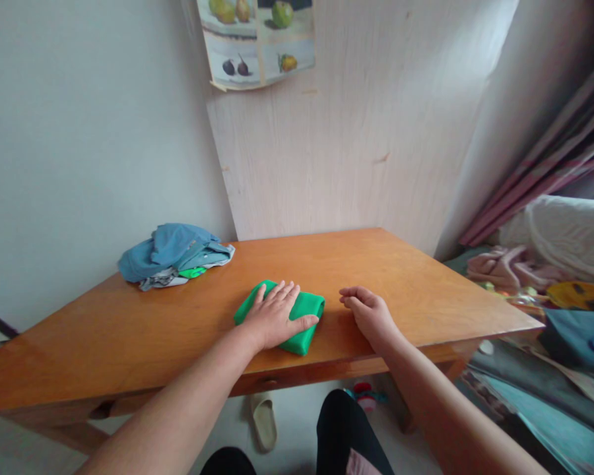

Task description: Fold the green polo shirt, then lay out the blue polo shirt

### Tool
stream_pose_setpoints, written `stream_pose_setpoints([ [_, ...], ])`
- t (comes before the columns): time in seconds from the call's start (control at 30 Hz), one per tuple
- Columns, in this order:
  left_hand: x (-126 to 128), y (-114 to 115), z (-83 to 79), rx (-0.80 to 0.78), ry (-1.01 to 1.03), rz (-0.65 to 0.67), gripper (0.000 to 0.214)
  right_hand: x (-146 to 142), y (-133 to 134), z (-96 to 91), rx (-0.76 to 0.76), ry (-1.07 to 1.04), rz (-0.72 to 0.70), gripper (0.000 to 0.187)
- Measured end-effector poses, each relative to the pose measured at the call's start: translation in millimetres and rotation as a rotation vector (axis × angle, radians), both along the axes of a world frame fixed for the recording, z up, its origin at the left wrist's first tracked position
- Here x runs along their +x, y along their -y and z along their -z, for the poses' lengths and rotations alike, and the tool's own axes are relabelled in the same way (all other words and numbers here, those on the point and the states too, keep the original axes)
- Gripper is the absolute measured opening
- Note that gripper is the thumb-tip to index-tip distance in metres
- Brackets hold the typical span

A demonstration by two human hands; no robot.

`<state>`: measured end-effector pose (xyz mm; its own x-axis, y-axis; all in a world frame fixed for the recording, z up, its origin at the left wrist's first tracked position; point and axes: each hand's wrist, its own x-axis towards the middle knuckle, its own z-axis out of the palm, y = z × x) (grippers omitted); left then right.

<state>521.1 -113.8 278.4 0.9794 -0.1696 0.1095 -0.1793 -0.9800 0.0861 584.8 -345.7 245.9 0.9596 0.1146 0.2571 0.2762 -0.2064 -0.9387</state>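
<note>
My left hand (275, 315) lies flat, fingers stretched out, on top of a folded green cloth (307, 316) near the front edge of the wooden table (400, 277). My right hand (367, 311) rests on the table just to the right of the cloth, fingers loosely curled, holding nothing and not touching the cloth. A pile of folded clothes (175, 254), mostly blue with grey and a bit of green, sits at the table's back left.
A wooden panel (336, 132) with a fruit poster (257, 39) leans behind the table. To the right lie heaped fabrics and bags (539, 277). A slipper (263, 419) lies on the floor under the table's front edge.
</note>
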Motion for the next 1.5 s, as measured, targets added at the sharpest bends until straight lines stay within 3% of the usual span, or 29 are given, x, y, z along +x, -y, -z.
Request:
stream_pose_setpoints([
  [0.1, 2, 14, 6.8, -0.032, 0.066, -0.129, 0.087, 0, 3, 6.0, 0.031, 0.039, 0.04, 0.03],
  [0.2, 3, 21, 3.7, -0.07, 0.05, -0.171, 0.083, 0, 8, 9.0, 0.024, 0.074, 0.026, 0.03],
  [0.37, 3, 2, -11.2, -0.119, 0.088, -0.176, 0.078, -5, 12, -5.3, -0.087, 0.114, 0.042, 0.039],
  [0.47, 2, -16, -15.3, -0.118, 0.109, -0.133, 0.072, -5, 4, -20.0, -0.175, 0.174, -0.008, 0.043],
  [0.57, -9, -24, -18.6, -0.142, 0.122, 0.003, 0.064, -3, -8, -28.5, -0.194, 0.207, -0.07, 0.041],
  [0.73, -41, -18, -22.3, -0.182, 0.172, 0.273, 0.06, -13, -14, -19.9, -0.164, 0.199, -0.003, 0.025],
  [0.83, -52, -15, -15.8, -0.159, 0.208, 0.276, 0.063, -39, -5, -8.6, -0.182, 0.279, -0.004, 0.017],
  [0.93, -53, -12, -5.5, -0.105, 0.258, 0.272, 0.063, -67, 4, -0.3, -0.278, 0.408, -0.258, 0.017],
  [1.0, -52, -11, 0.2, -0.062, 0.29, 0.274, 0.061, -79, 7, 2.5, -0.383, 0.484, -0.322, 0.018],
  [1.23, -47, -10, 6.6, 0.07, 0.355, 0.292, 0.058, -81, 2, 2.8, -0.696, 0.622, -0.255, 0.026],
  [1.5, -47, -18, 7.4, 0.142, 0.408, 0.334, 0.057, -84, 1, -0.7, -0.733, 0.596, -0.228, 0.026],
])
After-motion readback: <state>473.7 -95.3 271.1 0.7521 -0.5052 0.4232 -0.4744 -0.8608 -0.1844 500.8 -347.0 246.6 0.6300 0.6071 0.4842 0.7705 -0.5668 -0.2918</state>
